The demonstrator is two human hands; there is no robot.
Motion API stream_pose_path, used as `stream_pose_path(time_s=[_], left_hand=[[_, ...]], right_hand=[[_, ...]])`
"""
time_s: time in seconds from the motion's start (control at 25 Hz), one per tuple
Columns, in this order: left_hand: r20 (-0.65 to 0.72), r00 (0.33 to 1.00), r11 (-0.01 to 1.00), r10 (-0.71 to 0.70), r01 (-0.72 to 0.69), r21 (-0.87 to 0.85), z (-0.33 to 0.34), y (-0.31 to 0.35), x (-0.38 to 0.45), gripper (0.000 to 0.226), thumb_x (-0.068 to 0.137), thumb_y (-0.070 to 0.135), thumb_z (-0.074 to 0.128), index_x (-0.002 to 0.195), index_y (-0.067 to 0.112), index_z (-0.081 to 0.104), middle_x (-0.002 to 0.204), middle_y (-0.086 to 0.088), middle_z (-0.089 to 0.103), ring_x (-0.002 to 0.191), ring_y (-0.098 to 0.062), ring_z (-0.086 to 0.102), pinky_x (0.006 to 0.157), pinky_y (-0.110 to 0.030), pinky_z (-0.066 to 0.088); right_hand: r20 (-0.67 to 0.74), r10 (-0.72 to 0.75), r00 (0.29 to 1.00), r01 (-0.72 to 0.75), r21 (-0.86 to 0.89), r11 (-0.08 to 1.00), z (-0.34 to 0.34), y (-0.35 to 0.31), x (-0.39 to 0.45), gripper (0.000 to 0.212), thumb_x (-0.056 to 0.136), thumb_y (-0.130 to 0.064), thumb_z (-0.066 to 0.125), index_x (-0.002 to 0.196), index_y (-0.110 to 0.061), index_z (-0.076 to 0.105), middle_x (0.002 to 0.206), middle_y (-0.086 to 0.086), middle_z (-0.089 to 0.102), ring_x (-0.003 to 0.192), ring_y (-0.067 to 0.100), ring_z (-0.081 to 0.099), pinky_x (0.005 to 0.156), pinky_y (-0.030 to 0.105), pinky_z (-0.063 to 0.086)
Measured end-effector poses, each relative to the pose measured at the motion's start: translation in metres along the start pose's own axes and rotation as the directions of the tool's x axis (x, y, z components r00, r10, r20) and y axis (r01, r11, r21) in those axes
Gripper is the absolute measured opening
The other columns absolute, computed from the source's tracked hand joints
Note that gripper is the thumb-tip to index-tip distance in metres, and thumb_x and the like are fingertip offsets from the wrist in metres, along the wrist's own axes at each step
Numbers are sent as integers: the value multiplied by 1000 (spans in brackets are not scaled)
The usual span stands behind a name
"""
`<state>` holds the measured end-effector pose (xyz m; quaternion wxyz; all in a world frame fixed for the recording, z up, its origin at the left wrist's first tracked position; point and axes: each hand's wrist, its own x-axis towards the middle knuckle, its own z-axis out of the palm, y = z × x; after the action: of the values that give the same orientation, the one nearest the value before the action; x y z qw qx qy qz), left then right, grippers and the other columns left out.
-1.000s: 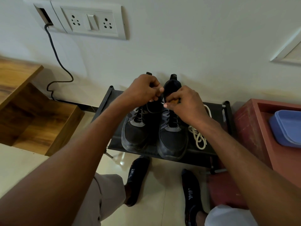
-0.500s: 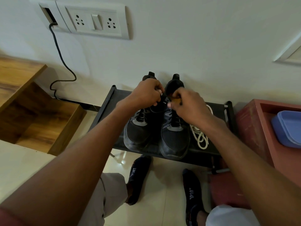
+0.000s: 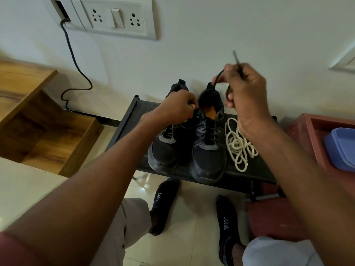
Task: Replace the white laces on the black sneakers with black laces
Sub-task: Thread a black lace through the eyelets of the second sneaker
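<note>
So the left hand [image 3: 177, 108] sits right over the tongue of the right sneaker [image 3: 208, 143], fingers curled tight there, but whether they're pinching lace or just the tongue I can't tell, the knuckles cover it; the left sneaker [image 3: 165, 148] is half hidden behind that same wrist; the right hand [image 3: 245, 93] is raised above the shoes with its fingers clamped on a black lace [image 3: 216, 83], which runs down from the fist into the shoe's collar; the lace tip sticking up past the knuckles is motion-blurred; both sneakers stand side by side on a dark shoe rack [image 3: 132, 116], toes toward the camera, black lacing showing on both; the white laces [image 3: 239, 146] lie in a loose tangle on the rack just beside the right sneaker, partly under the right forearm; around it: a red cabinet [image 3: 307, 131] on the right with a blue container [image 3: 342, 148] cut off by the frame edge; a wooden shelf unit [image 3: 48, 131] on the left; a switchboard [image 3: 117, 17] on the wall with a black cable [image 3: 76, 70] hanging down; socked feet [image 3: 163, 206] on the tiled floor below.
</note>
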<state>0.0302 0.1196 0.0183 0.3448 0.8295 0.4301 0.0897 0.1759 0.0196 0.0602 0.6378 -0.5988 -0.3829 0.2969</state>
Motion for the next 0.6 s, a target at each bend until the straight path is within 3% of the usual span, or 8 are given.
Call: stream_pose_path(time_s=[0.08,0.2,0.24,0.32,0.44,0.52,0.6], left_hand=[[18,1000,1000,-8,9,-18,1,2,0,25,97,1,49,106,12,70,89,-9,75,75,-21,73,76,-34,59],[27,998,998,-53,53,-32,0,6,-1,39,88,-8,41,106,12,69,92,-9,75,77,-22,73,76,-36,60],[38,997,996,-66,68,-64,-1,7,0,41,88,-9,39,107,12,69,93,-9,75,76,-22,73,69,-32,59],[95,993,979,-73,89,-183,-4,11,-3,47,88,-12,35,107,10,71,94,-8,74,76,-19,70,60,-25,52],[174,985,957,-18,68,-283,-11,13,-7,50,88,-13,39,104,17,76,95,-2,71,80,-12,67,66,-26,52],[209,978,957,16,46,-287,-13,12,-7,37,91,-5,50,102,18,77,90,7,71,84,-10,66,71,-29,53],[203,979,949,23,42,-313,-12,11,-6,13,97,11,63,103,9,75,84,10,73,88,-13,70,77,-31,57]], right_hand=[[51,228,972,-220,-130,967,-1,12,-3,21,109,-27,54,108,-7,63,91,13,77,45,2,50,42,20,36],[66,326,943,-280,-373,885,-1,36,-3,21,106,-27,59,105,-9,68,75,3,68,59,9,58,55,25,44],[53,324,944,-286,-356,890,-1,39,-2,19,105,-27,60,101,-10,70,71,0,61,61,11,55,56,26,43],[62,292,954,-283,-130,950,-1,34,0,18,106,-25,60,100,-13,72,68,-4,50,59,9,46,49,23,38],[162,126,979,-169,295,940,-4,12,5,18,107,-25,58,101,-15,72,71,-2,47,61,9,38,52,25,34],[200,63,978,-129,337,933,-6,5,6,20,107,-28,59,102,-14,73,75,0,50,64,11,38,55,27,33],[184,47,982,-83,194,978,-7,6,4,24,107,-30,59,103,-14,75,77,1,54,66,12,40,55,27,33]])
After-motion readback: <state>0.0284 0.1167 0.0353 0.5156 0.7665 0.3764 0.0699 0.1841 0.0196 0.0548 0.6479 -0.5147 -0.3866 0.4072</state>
